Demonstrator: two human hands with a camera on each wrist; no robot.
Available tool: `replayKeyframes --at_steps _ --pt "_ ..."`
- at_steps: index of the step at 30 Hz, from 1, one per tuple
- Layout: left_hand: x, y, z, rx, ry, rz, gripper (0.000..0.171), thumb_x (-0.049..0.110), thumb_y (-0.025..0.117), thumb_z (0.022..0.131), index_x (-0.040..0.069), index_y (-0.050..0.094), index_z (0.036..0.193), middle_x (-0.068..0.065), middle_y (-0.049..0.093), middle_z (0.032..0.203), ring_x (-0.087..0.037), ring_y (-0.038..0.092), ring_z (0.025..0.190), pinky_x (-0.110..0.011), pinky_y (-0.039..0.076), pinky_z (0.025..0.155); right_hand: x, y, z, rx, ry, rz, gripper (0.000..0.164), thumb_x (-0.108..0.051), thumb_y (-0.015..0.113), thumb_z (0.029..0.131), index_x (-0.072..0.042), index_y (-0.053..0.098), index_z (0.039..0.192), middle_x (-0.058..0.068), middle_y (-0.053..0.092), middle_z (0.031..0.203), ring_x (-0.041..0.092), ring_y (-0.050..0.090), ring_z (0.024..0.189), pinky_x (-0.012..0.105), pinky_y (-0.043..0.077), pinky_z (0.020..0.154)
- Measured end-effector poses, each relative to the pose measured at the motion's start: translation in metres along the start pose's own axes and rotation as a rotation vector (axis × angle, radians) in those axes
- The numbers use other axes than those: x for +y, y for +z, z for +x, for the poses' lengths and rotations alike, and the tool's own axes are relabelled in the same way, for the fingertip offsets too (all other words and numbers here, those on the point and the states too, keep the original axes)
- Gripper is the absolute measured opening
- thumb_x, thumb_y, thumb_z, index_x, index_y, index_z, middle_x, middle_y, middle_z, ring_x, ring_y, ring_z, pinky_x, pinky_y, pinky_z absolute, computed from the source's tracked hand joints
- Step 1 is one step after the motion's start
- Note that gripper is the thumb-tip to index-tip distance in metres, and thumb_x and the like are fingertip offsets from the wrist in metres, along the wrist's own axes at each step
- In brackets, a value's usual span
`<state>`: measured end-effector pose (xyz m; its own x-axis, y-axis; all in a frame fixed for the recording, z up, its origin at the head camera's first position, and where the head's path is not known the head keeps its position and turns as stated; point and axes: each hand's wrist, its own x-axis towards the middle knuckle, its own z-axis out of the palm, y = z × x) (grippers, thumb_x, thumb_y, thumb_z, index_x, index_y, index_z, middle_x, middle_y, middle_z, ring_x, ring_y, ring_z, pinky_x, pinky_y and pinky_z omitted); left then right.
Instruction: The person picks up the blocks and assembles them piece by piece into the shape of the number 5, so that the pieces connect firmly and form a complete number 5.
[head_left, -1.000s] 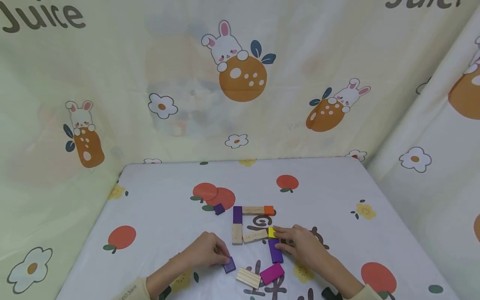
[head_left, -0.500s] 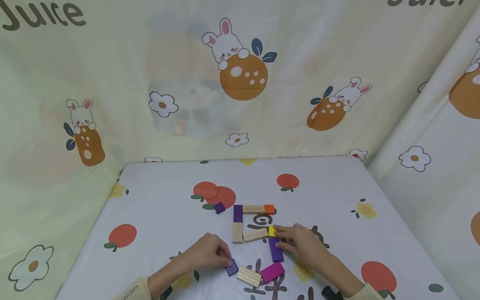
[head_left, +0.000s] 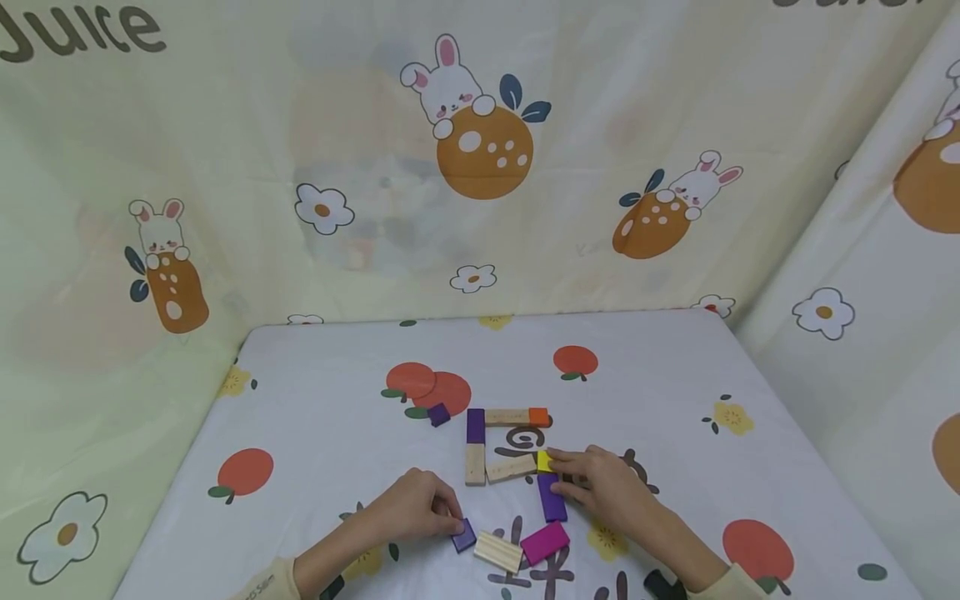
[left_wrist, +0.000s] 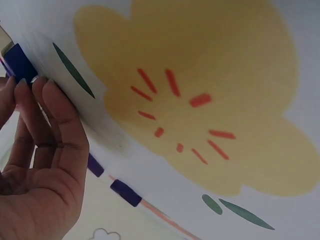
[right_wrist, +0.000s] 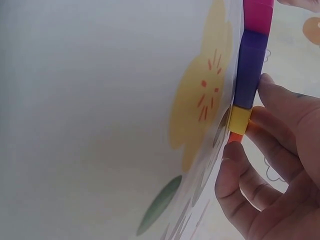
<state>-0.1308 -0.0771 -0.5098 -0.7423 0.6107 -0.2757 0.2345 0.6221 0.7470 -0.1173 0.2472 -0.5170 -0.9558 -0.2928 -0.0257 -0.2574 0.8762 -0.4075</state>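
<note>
My left hand (head_left: 422,504) pinches a small purple block (head_left: 463,536) between thumb and fingertips, just left of a grooved plain wooden block (head_left: 498,552); its wrist view shows the same grip on the purple block (left_wrist: 20,62). My right hand (head_left: 609,487) touches the yellow block (head_left: 544,461) with its fingers, the thumb against the longer purple block (head_left: 552,498). In the right wrist view the yellow block (right_wrist: 240,120) meets that purple block (right_wrist: 251,70) end to end. A magenta block (head_left: 545,543) lies between the long purple and grooved blocks.
Beyond the hands, a wooden block (head_left: 512,469), an upright-lying wooden block (head_left: 475,464), a purple block (head_left: 476,426), a wooden block (head_left: 507,418) and an orange block (head_left: 538,417) form an angular line. A loose purple block (head_left: 438,415) lies left on the printed tablecloth (head_left: 645,375).
My left hand has slid the small purple block slightly right, closer to the grooved wooden block, then stayed still. The right hand keeps its place at the yellow and long purple blocks.
</note>
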Motion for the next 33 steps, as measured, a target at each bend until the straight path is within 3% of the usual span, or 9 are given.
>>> replayKeyframes --at_steps 7,11,14,19,23,28,33 --pt "0.0 0.001 0.0 0.001 0.011 0.034 0.007 0.019 0.083 0.09 0.014 0.082 0.086 0.013 0.057 0.06 0.0 0.046 0.057 -0.016 0.034 0.056 0.001 0.0 0.0 0.006 -0.011 0.003 0.037 -0.035 0.08 0.093 -0.019 0.079 0.126 -0.009 0.072 0.141 0.0 0.047 0.079 0.017 0.039 0.062" --pt "-0.003 -0.005 0.002 0.026 -0.001 0.029 0.01 0.023 0.079 0.094 0.015 0.082 0.088 0.012 0.064 0.066 -0.002 0.051 0.061 -0.017 0.04 0.057 0.0 -0.001 -0.001 0.008 -0.009 0.011 0.037 -0.035 0.08 0.093 -0.019 0.079 0.126 -0.009 0.072 0.141 0.0 0.046 0.078 0.017 0.039 0.062" --pt "-0.005 -0.019 0.006 0.117 -0.004 0.053 0.013 0.024 0.075 0.098 0.015 0.082 0.093 0.009 0.069 0.074 -0.005 0.055 0.067 -0.019 0.046 0.06 0.0 -0.001 -0.001 0.007 -0.001 0.014 0.037 -0.035 0.08 0.093 -0.02 0.079 0.126 -0.009 0.072 0.14 0.0 0.045 0.078 0.017 0.038 0.062" --pt "-0.011 -0.048 0.018 0.361 -0.023 0.105 0.008 0.017 0.076 0.097 0.012 0.081 0.101 0.004 0.073 0.086 -0.009 0.058 0.071 -0.021 0.05 0.061 0.0 -0.001 -0.002 0.004 0.005 0.009 0.037 -0.035 0.08 0.093 -0.02 0.079 0.127 -0.01 0.072 0.14 0.0 0.045 0.078 0.017 0.038 0.062" --pt "-0.02 -0.063 0.031 0.503 -0.065 0.093 0.02 0.015 0.079 0.095 0.005 0.078 0.113 -0.007 0.076 0.1 -0.013 0.065 0.073 -0.027 0.054 0.065 0.0 -0.001 -0.002 0.001 0.016 0.008 0.037 -0.036 0.08 0.093 -0.021 0.079 0.127 -0.011 0.071 0.141 0.0 0.045 0.078 0.017 0.038 0.062" --pt "-0.029 -0.067 0.042 0.547 -0.109 0.118 0.036 0.016 0.08 0.093 0.0 0.074 0.125 -0.016 0.074 0.118 -0.023 0.07 0.088 -0.037 0.059 0.077 -0.001 0.0 -0.001 -0.019 0.03 0.014 0.037 -0.035 0.08 0.093 -0.021 0.078 0.127 -0.011 0.071 0.141 0.001 0.048 0.081 0.017 0.04 0.063" --pt "-0.031 -0.064 0.051 0.532 -0.127 0.126 0.034 0.017 0.084 0.09 0.0 0.077 0.119 -0.016 0.076 0.119 -0.032 0.068 0.109 -0.05 0.058 0.095 -0.001 0.0 -0.001 -0.016 0.026 0.019 0.037 -0.035 0.08 0.093 -0.021 0.078 0.127 -0.01 0.071 0.141 0.002 0.048 0.08 0.017 0.04 0.063"
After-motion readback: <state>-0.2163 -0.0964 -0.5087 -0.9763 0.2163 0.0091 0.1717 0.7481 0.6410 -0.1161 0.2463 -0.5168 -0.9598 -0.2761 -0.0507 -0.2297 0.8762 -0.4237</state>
